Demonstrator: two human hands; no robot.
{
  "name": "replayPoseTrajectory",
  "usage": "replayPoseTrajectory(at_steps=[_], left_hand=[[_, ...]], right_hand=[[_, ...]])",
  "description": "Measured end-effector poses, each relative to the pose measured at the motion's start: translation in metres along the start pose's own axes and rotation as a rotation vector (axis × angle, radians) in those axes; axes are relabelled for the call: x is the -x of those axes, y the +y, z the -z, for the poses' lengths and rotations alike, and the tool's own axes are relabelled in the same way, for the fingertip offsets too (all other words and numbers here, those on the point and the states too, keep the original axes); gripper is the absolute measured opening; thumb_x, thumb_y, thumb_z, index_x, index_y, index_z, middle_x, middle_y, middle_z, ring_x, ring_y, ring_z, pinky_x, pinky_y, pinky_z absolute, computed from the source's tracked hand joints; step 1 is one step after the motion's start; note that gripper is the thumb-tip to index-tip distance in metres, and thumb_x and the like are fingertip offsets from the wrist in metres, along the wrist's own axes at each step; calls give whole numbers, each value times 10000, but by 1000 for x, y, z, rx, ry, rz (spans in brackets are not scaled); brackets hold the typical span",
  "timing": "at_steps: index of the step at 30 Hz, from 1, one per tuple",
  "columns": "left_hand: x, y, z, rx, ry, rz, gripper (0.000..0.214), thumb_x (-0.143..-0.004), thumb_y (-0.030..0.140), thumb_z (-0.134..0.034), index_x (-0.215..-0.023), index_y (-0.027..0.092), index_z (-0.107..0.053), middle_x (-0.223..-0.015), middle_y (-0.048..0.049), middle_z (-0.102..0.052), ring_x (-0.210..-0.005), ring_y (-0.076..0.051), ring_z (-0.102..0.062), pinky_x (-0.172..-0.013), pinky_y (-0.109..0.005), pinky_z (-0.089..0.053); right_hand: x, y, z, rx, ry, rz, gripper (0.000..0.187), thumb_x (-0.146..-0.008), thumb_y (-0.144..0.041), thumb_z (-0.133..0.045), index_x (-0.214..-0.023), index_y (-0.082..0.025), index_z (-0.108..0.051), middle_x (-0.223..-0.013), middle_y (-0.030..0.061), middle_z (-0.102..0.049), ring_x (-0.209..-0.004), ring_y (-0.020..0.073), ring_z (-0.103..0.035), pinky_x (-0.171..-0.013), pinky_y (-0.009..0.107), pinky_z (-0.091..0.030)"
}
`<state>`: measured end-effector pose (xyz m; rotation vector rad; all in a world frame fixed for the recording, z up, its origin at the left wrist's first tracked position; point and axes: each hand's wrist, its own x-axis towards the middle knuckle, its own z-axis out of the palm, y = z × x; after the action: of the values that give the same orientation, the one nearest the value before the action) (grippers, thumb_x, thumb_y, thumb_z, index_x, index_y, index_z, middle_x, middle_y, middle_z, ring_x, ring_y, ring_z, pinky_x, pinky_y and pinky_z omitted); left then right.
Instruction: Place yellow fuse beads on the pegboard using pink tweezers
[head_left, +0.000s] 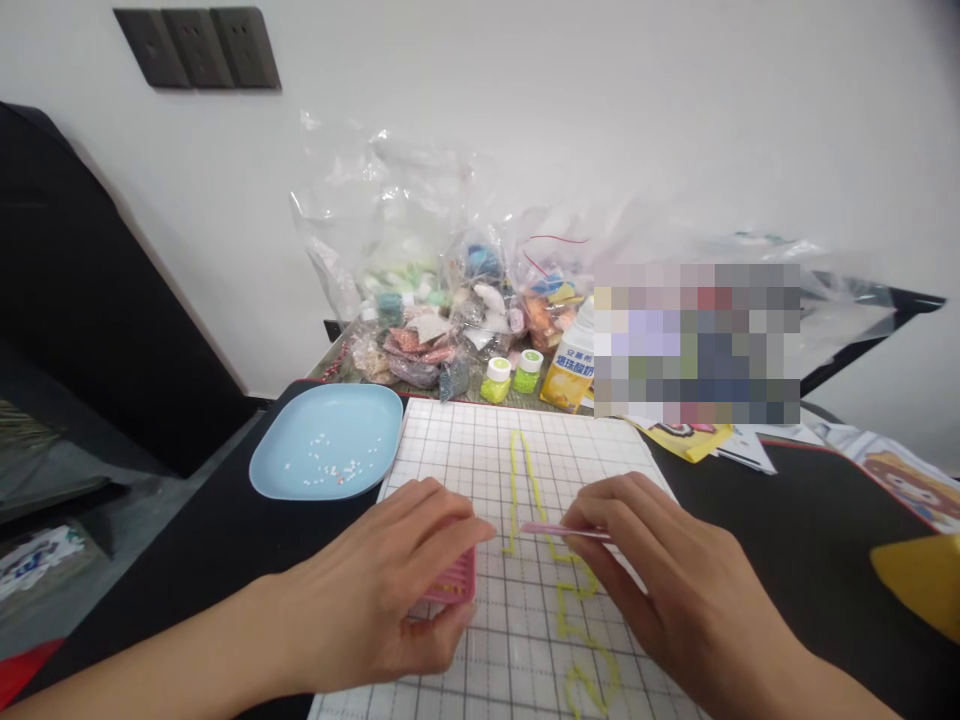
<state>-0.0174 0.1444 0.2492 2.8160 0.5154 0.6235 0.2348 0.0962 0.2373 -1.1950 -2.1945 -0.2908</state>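
My left hand is closed around a small pink ridged tray, which has a few orange-yellow bits in it; the fingers cover much of the tray. In my right hand is a slim pink stick-like tool, pinched between thumb and fingers, its tip pointing left. Whether it is a pen or tweezers I cannot tell. Both hands are over a white gridded board. A yellow-green outline runs down the board, with curving shapes lower down, partly beside my right hand.
Left of the board, a light blue plate holds scattered white bits. Behind stand two small jars of green beads, a yellow-and-white bottle and clear bags of coloured packets. Papers lie at right on the black table.
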Motion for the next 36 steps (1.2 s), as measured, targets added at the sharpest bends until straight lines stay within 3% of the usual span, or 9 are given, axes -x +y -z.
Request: replayPoseTrajectory(at_steps=[8,13,23,30,36], left_hand=[[-5,3,5,-60,21,-17,311,-831,46,-448,-1112,110,-563,-1021,-138,-622,-974,-268,-590,-852,-421,-544],[-5,2,6,-53,-45,-9,294,-864,52,-434,-1093,119,-606,-1011,-138,-600,-963,-270,-568,-842,-429,-535],[-8,4,4,-120,-119,25,341,-885,35,-396,-1094,150,-639,-948,-120,-573,-915,-271,-540,-788,-453,-545],[-8,5,2,-143,-97,36,322,-861,30,-396,-1038,157,-634,-924,-106,-571,-904,-266,-542,-801,-457,-548],[-10,6,2,-177,-48,32,323,-847,40,-405,-1039,194,-613,-902,-79,-583,-880,-247,-555,-791,-407,-551]], right_hand=[[3,2,-3,25,51,-51,155,-1006,-245,-431,-907,-188,-537,-800,38,-619,-660,146,-613,-551,262,-514],[12,10,-7,-6,73,-107,161,-1005,-270,-447,-896,-187,-530,-806,39,-616,-659,137,-614,-562,255,-528],[13,-1,-7,-72,23,-54,106,-972,-167,-465,-895,-188,-534,-785,38,-622,-679,154,-605,-514,254,-519],[12,2,-14,-91,30,-109,165,-989,-207,-445,-875,-187,-562,-786,47,-627,-704,162,-588,-541,260,-506],[9,4,-12,-69,-3,-64,158,-973,-188,-462,-868,-186,-580,-773,46,-636,-694,159,-590,-532,249,-506]])
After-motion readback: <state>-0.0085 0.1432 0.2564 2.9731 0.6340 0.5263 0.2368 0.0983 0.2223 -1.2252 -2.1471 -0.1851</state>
